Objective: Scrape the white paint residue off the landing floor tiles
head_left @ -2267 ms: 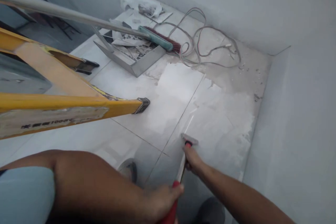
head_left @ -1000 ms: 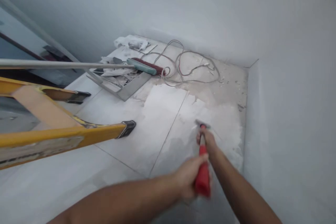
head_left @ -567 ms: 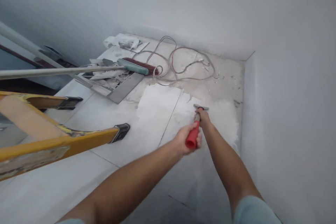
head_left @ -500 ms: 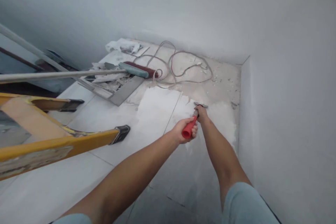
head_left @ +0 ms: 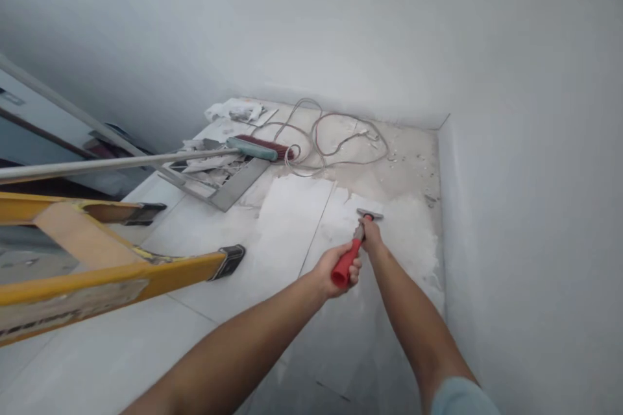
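Observation:
A floor scraper (head_left: 343, 270) with a red handle and a wide metal head slants across the middle of the view. My left hand (head_left: 333, 271) is closed around the red grip at its rear end. Farther forward, my right hand (head_left: 371, 233) wraps the shaft just behind the scraper head (head_left: 370, 213). The head is at the tiled floor (head_left: 294, 204), by a bright white patch with a ragged edge. Whether the blade touches the floor I cannot tell.
A yellow ladder (head_left: 185, 270) stands at the left. Behind it lie a broom (head_left: 253, 147) on a dustpan-like grey frame (head_left: 238, 188), white scraps (head_left: 233, 110) and a looped cable (head_left: 350, 161). Walls (head_left: 525, 207) meet the floor at the right and back.
Both hands and the scraper have come a little back toward me and slightly left. The whole scene sits lower in view as my head tilts up.

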`<move>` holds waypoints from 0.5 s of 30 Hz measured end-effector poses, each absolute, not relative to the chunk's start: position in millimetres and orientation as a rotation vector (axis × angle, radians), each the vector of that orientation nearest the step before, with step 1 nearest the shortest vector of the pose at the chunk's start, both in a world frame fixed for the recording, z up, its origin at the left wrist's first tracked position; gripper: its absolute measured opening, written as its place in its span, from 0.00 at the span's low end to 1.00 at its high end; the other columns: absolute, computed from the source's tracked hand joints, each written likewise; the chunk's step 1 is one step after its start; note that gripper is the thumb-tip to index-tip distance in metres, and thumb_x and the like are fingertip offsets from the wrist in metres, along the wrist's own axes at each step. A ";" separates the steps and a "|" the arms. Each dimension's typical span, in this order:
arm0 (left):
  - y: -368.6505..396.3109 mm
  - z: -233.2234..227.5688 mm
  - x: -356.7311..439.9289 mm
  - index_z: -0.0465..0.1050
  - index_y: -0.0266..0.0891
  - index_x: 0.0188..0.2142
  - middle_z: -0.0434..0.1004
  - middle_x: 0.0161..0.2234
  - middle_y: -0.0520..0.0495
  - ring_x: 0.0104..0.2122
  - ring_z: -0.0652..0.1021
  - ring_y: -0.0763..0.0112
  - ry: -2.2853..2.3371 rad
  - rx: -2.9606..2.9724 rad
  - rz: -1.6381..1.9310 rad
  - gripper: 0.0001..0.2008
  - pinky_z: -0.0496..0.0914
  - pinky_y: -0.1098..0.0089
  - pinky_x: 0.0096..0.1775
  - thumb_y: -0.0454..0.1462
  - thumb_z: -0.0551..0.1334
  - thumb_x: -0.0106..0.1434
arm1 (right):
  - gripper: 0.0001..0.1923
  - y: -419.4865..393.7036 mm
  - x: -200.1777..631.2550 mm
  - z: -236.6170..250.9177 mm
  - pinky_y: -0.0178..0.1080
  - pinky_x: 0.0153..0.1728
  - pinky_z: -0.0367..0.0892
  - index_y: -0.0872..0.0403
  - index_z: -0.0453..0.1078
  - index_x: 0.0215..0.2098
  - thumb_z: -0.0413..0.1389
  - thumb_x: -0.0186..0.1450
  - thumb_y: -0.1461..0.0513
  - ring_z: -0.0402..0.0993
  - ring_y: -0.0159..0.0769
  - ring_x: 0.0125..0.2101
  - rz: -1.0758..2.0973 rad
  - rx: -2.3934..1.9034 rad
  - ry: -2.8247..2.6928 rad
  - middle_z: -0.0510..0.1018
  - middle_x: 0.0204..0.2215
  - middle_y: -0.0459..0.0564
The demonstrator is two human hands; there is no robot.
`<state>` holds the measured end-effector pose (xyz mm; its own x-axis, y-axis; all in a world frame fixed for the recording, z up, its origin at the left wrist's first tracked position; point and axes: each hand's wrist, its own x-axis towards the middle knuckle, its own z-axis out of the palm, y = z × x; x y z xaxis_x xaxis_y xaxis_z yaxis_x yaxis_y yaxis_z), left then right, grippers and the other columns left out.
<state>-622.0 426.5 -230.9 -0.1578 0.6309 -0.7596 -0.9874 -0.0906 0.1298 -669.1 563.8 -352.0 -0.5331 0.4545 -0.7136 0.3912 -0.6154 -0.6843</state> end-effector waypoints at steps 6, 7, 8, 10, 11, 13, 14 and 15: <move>419.1 -238.5 -622.0 0.63 0.37 0.40 0.65 0.21 0.54 0.15 0.66 0.79 1.126 -0.370 1.472 0.13 0.60 0.79 0.17 0.41 0.59 0.58 | 0.04 578.1 -687.9 -311.5 0.28 0.13 0.56 0.53 0.57 0.27 0.49 0.58 0.66 0.58 0.26 0.11 2.342 -1.437 -1.254 0.61 0.11 0.38; 399.7 -237.0 -608.6 0.63 0.37 0.41 0.65 0.20 0.54 0.15 0.66 0.77 1.113 -0.331 1.410 0.14 0.60 0.78 0.17 0.41 0.60 0.56 | 0.03 566.6 -671.3 -308.0 0.29 0.13 0.56 0.53 0.57 0.28 0.49 0.58 0.64 0.59 0.27 0.12 2.410 -1.376 -1.193 0.62 0.12 0.39; 378.2 -234.9 -593.9 0.64 0.38 0.41 0.64 0.19 0.54 0.14 0.66 0.76 1.042 -0.313 1.364 0.15 0.60 0.77 0.16 0.41 0.60 0.55 | 0.04 552.9 -651.8 -305.0 0.30 0.14 0.58 0.53 0.57 0.28 0.49 0.58 0.62 0.61 0.28 0.13 2.506 -1.290 -1.111 0.63 0.13 0.40; 336.0 -230.1 -563.9 0.67 0.38 0.38 0.60 0.16 0.57 0.11 0.59 0.79 0.788 -0.362 1.359 0.14 0.55 0.78 0.13 0.43 0.59 0.54 | 0.04 522.0 -610.0 -300.4 0.32 0.17 0.62 0.53 0.57 0.28 0.49 0.56 0.61 0.65 0.30 0.16 2.712 -1.097 -0.913 0.67 0.16 0.43; 317.8 -228.4 -549.3 0.68 0.38 0.36 0.56 0.15 0.58 0.09 0.55 0.81 0.662 -0.414 1.374 0.14 0.51 0.78 0.12 0.45 0.58 0.55 | 0.04 505.7 -589.7 -299.5 0.33 0.20 0.65 0.53 0.58 0.28 0.50 0.55 0.62 0.67 0.31 0.18 2.785 -1.033 -0.832 0.68 0.17 0.44; 289.6 -228.8 -520.6 0.68 0.37 0.30 0.52 0.12 0.58 0.09 0.49 0.82 0.534 -0.517 1.369 0.18 0.45 0.78 0.12 0.50 0.56 0.56 | 0.04 472.3 -552.4 -303.2 0.34 0.23 0.66 0.54 0.58 0.28 0.51 0.54 0.64 0.68 0.31 0.19 2.818 -1.086 -0.810 0.70 0.18 0.45; 279.1 -231.0 -506.2 0.68 0.36 0.26 0.51 0.11 0.57 0.09 0.50 0.81 0.548 -0.558 1.339 0.21 0.44 0.78 0.12 0.53 0.55 0.55 | 0.04 455.6 -534.8 -308.5 0.34 0.22 0.66 0.53 0.58 0.28 0.51 0.54 0.64 0.67 0.31 0.17 2.793 -1.208 -0.881 0.69 0.17 0.44; 270.2 -234.2 -492.0 0.68 0.35 0.23 0.52 0.11 0.56 0.10 0.51 0.81 0.598 -0.596 1.298 0.25 0.44 0.78 0.13 0.56 0.55 0.55 | 0.05 439.2 -517.6 -316.1 0.34 0.20 0.64 0.53 0.57 0.27 0.51 0.55 0.63 0.66 0.30 0.15 2.741 -1.366 -0.996 0.68 0.15 0.43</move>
